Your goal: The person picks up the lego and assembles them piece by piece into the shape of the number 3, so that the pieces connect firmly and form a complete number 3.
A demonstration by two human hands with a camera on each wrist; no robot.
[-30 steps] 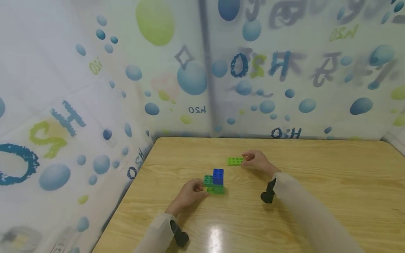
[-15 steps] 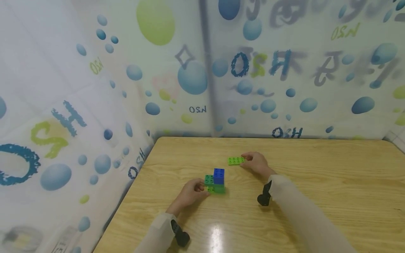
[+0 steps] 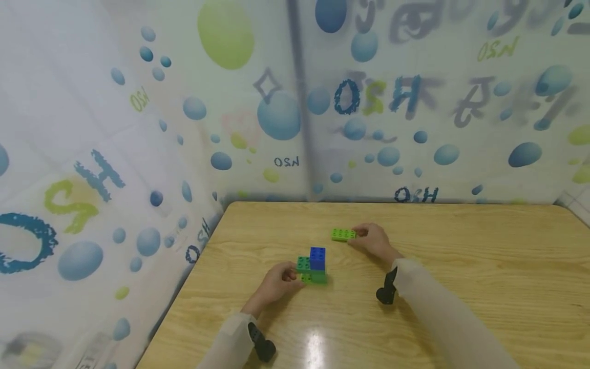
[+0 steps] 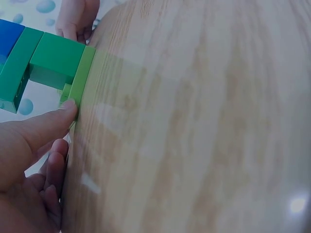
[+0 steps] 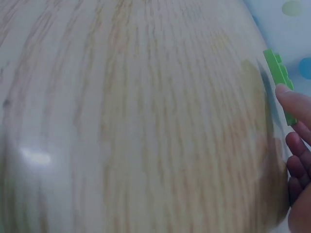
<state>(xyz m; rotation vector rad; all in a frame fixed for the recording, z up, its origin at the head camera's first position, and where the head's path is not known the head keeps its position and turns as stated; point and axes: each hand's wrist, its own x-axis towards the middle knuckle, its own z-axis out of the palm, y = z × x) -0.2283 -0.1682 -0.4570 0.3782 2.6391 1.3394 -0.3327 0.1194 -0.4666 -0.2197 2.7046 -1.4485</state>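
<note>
A small stack of toy building bricks stands on the table, with a blue brick on top, green bricks below it and a lime-green plate as the base. My left hand holds the stack at its left side; in the left wrist view its thumb presses on the lime base. Farther back, my right hand pinches the right end of a separate flat lime-green studded brick. In the right wrist view that brick shows edge-on, close over the tabletop, partly hidden by the thumb.
Both hands work over a light wooden table. Behind it and to the left hang pale curtains printed with blue and green dots and letters. A black wrist camera sits on each sleeve.
My right hand has shifted slightly left and its fingers now overlap more of the flat lime-green brick's end. The left hand and the stack stay put.
</note>
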